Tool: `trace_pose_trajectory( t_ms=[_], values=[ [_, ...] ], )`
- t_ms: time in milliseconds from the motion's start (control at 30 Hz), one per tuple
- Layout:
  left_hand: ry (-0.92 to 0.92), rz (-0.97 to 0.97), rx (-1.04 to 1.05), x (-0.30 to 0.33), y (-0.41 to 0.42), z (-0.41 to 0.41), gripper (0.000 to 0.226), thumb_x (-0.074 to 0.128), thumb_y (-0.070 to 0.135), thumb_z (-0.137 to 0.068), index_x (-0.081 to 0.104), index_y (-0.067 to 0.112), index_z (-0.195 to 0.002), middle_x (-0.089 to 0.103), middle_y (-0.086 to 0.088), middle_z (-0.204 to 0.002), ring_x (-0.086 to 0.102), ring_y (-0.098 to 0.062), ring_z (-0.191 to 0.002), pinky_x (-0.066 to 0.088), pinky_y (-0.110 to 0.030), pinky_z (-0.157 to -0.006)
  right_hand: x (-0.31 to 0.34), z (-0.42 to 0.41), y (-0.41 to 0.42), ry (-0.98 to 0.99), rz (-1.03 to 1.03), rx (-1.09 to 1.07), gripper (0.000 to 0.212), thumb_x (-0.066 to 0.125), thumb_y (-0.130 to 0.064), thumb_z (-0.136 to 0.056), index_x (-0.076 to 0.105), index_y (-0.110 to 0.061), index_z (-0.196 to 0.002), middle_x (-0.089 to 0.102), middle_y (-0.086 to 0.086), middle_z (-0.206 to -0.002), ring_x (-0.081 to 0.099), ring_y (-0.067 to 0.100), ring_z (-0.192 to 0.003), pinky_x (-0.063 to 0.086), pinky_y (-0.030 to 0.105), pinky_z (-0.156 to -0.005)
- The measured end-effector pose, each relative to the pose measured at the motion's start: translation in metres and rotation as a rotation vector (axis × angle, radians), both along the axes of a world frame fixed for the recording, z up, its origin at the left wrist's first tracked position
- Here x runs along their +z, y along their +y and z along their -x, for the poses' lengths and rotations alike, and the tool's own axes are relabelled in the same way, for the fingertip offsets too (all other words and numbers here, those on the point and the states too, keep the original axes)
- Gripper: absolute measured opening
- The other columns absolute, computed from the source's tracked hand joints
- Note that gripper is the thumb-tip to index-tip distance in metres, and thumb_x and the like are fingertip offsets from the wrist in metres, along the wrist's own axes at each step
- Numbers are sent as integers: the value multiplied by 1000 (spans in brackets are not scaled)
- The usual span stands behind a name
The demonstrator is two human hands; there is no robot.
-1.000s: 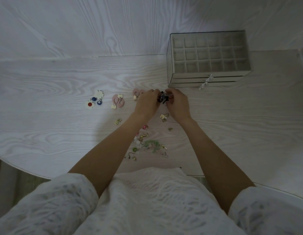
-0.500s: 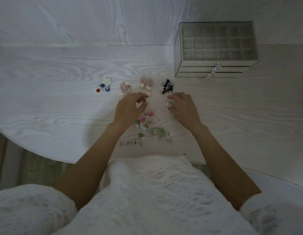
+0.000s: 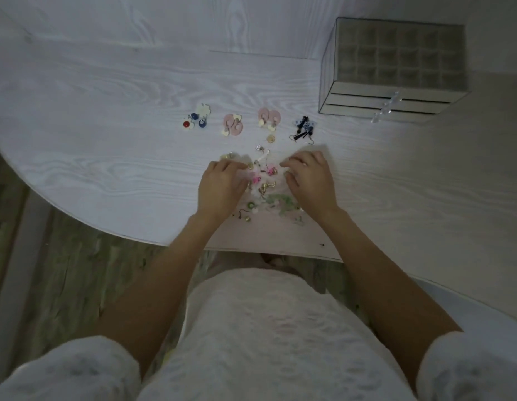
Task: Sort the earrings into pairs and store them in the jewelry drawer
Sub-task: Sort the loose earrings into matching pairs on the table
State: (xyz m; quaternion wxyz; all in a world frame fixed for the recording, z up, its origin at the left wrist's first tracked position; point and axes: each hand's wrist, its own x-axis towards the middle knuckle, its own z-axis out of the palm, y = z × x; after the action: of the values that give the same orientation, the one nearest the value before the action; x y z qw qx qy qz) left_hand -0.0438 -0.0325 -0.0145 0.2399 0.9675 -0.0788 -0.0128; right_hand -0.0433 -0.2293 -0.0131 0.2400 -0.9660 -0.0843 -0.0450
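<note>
honestly the trick here is to spread the loose pile of earrings (image 3: 263, 186) flat so matches show, then lift one at a time. left hand (image 3: 221, 185) and right hand (image 3: 309, 180) sit either side of it, fingers curled down at its edges; can't tell if they pinch anything. four sorted pairs (image 3: 268, 120) wait just beyond, jewelry drawer box (image 3: 393, 70) far right, shut.
</note>
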Motion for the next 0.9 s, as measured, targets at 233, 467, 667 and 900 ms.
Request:
trace_pose_trajectory(
  t_ms=[233, 467, 667, 900],
  values=[
    [287, -2, 75, 7, -24, -27, 45, 69, 50, -73, 64, 17, -103, 63, -4, -102, 58, -22, -95, 50, -35, -78, -5, -24, 33, 238, 178, 7, 31, 61, -25, -86, 59, -11, -113, 59, 10, -116, 46, 29, -111, 36, 37, -95],
    [261, 28, -30, -1, -21, -24, 27, 68, 30, -79, 62, 16, -101, 61, -6, -99, 58, -24, -88, 48, -34, -73, -3, -20, 28, 212, 45, -42, 15, 57, -18, -88, 64, -7, -95, 65, 10, -94, 53, 27, -91, 39, 33, -79],
    [237, 54, -75, -4, -15, -25, 23, 66, 32, -81, 60, 18, -99, 62, -3, -93, 57, -20, -85, 43, -29, -68, 0, -15, 17, 199, -148, -164, 11, 55, -17, -89, 64, -11, -89, 67, 4, -84, 60, 19, -78, 50, 36, -70],
    [215, 55, -160, -6, -12, -29, 18, 63, 30, -85, 60, 13, -91, 58, -3, -88, 47, -16, -85, 41, -30, -68, -1, -14, 3, 289, -280, -326, 9, 59, -20, -89, 62, -12, -88, 69, 6, -82, 59, 15, -72, 49, 30, -69]
  ],
)
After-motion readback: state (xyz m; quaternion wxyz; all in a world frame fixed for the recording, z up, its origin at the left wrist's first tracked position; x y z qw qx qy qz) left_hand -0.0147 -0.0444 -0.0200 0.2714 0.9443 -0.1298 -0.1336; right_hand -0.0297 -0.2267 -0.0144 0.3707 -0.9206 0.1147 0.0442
